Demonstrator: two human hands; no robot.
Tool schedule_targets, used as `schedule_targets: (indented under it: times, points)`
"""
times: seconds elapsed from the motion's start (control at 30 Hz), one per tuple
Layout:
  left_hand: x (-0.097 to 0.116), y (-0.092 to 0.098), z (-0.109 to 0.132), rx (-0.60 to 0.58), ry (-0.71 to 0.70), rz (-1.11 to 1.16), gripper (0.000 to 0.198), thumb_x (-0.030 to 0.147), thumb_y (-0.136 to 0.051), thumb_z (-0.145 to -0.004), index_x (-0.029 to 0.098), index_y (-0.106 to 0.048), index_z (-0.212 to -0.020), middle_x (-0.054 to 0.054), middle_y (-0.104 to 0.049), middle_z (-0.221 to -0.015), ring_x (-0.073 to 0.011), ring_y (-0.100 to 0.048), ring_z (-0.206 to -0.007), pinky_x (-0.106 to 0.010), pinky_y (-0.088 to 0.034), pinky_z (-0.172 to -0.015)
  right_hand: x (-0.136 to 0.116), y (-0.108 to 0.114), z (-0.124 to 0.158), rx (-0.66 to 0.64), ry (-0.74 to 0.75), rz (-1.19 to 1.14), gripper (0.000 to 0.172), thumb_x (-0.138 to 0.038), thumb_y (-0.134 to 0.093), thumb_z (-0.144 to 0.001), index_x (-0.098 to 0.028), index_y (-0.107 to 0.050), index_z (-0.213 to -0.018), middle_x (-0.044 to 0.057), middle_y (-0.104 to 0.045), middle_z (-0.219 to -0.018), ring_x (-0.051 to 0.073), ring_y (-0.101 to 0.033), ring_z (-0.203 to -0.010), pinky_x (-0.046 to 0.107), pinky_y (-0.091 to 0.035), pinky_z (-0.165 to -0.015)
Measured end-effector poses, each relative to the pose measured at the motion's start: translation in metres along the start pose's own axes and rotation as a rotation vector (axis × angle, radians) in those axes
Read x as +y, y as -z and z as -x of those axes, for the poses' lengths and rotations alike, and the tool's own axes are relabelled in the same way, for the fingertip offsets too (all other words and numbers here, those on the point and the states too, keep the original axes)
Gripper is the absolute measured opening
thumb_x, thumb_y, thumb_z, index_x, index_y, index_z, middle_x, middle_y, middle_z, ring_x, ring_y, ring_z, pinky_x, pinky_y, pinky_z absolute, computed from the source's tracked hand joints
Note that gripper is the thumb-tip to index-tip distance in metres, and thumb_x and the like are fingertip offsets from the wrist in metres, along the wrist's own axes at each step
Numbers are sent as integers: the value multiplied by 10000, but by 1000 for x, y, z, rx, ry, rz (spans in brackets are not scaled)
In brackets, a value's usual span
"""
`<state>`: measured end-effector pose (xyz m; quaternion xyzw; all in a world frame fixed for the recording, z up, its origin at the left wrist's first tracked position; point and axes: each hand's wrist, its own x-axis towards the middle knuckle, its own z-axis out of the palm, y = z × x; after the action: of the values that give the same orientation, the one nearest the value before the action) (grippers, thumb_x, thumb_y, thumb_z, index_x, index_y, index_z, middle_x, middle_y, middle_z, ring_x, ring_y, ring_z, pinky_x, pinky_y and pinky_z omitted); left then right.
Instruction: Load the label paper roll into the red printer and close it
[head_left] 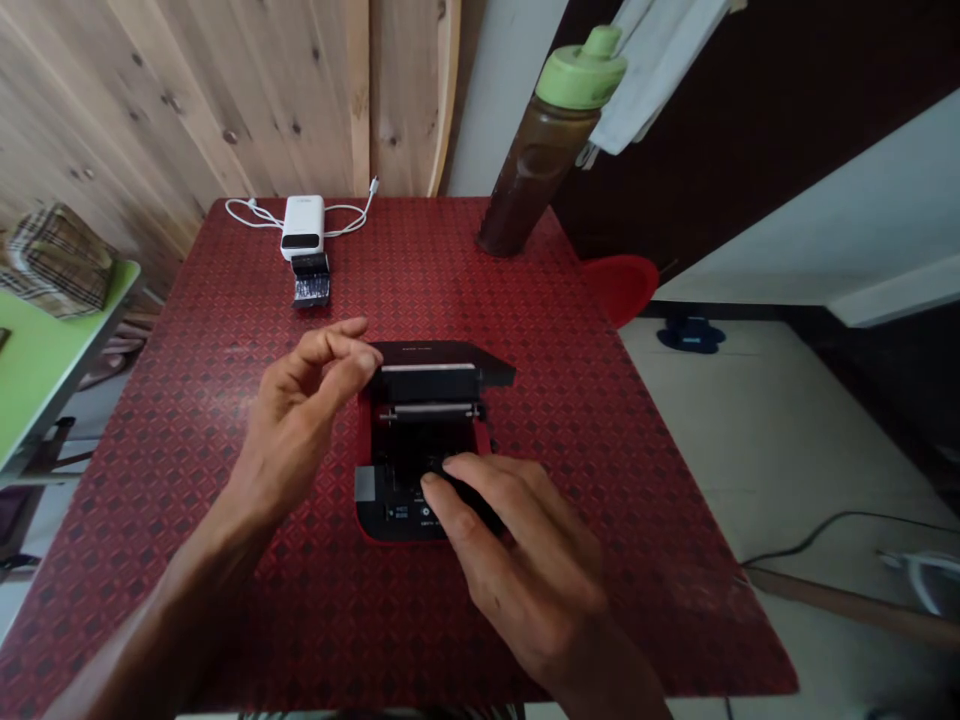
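Observation:
A small black-and-red device that looks like a portable label printer (403, 520) lies on the table with its black lid (442, 353) raised at the back. Inside it, a light bar shows on the lid, and a metal roller (431, 410) lies across the opening. My left hand (311, 400) is closed at the lid's left corner, thumb and forefinger pinched together there. Over the front right part of the printer is my right hand (525, 560), its thumb and forefinger close together at the near edge of the dark compartment. Its other fingers hide the printer's right side.
A white power bank (303, 220) with a white cable lies at the back left, and a crumpled black wrapper-like piece (310, 280) is in front of it. A brown bottle with a green lid (536, 160) stands at the back right of the red patterned table (600, 450).

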<state>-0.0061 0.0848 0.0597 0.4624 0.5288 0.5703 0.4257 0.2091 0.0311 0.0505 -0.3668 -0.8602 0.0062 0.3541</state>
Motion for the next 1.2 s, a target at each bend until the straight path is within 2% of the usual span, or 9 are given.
schedule_targets:
  times: [0.03,0.1,0.2,0.33,0.6,0.87,1.0,1.1,1.2]
  points:
    - [-3,2,9,5,53,12,127,362,-824,-953,277,-818,-1047,-36,-771,-1314,-309,-548,-1512,-462,-390,-1275,-1,-1,2,19,6,43,272,7,-622,-1019,-153,-760,-1188,133,-835,-1172,235,-759,-1086,376,-640,-925]
    - [-10,5,27,-7,161,44,445,370,-855,-929,321,-738,-1356,-43,-717,-1457,-322,-564,-1497,-503,-398,-1274,-2,-4,5,40,-9,100,259,-14,-679,-1001,-166,-760,-1195,165,-814,-1308,281,-736,-1253,419,-616,-1006]
    - [-18,6,45,-17,289,103,632,403,-853,-930,320,-626,-1514,-64,-628,-1600,-325,-517,-1546,-502,-403,-1282,-1,-6,5,27,-51,65,206,-33,-689,-1008,-179,-748,-1142,177,-790,-1384,303,-712,-1362,457,-581,-1077]
    - [-24,2,56,-76,359,184,579,399,-779,-995,302,-613,-1542,-63,-573,-1675,-317,-481,-1587,-490,-367,-1320,1,-7,3,-8,-99,-19,186,-63,-660,-1040,-186,-723,-1163,108,-838,-1299,257,-787,-1247,422,-572,-1038]
    - [-22,-1,60,-52,397,183,603,400,-779,-1004,307,-596,-1571,-57,-568,-1692,-326,-512,-1573,-462,-418,-1297,-2,-8,2,-3,-169,-66,175,-89,-641,-1060,-192,-720,-1177,71,-847,-1284,229,-797,-1230,393,-513,-1097]
    - [-25,3,62,-30,404,151,622,428,-807,-983,296,-613,-1559,-64,-613,-1648,-342,-543,-1539,-501,-430,-1288,0,-6,4,-1,-142,-102,215,-73,-651,-1046,-144,-717,-1238,103,-840,-1292,233,-774,-1274,393,-590,-1105]
    - [-29,15,74,-56,414,153,560,439,-736,-1031,332,-618,-1568,-55,-601,-1661,-357,-511,-1560,-544,-385,-1312,-3,3,18,103,-219,-144,379,-2,-661,-1000,-130,-683,-1356,135,-810,-1324,231,-741,-1307,386,-608,-1109]
    - [-28,21,83,-83,426,133,540,419,-733,-1029,359,-633,-1556,-38,-587,-1676,-362,-505,-1560,-553,-371,-1317,-6,8,37,213,-300,-112,450,50,-679,-957,-151,-697,-1358,123,-805,-1269,223,-772,-1198,363,-639,-1026]
    - [-27,21,86,-72,432,121,534,416,-734,-1027,347,-641,-1548,-45,-609,-1653,-365,-495,-1564,-568,-339,-1332,-10,6,56,207,-340,-116,455,-6,-716,-971,-145,-678,-1403,126,-799,-1254,229,-785,-1138,357,-660,-975]
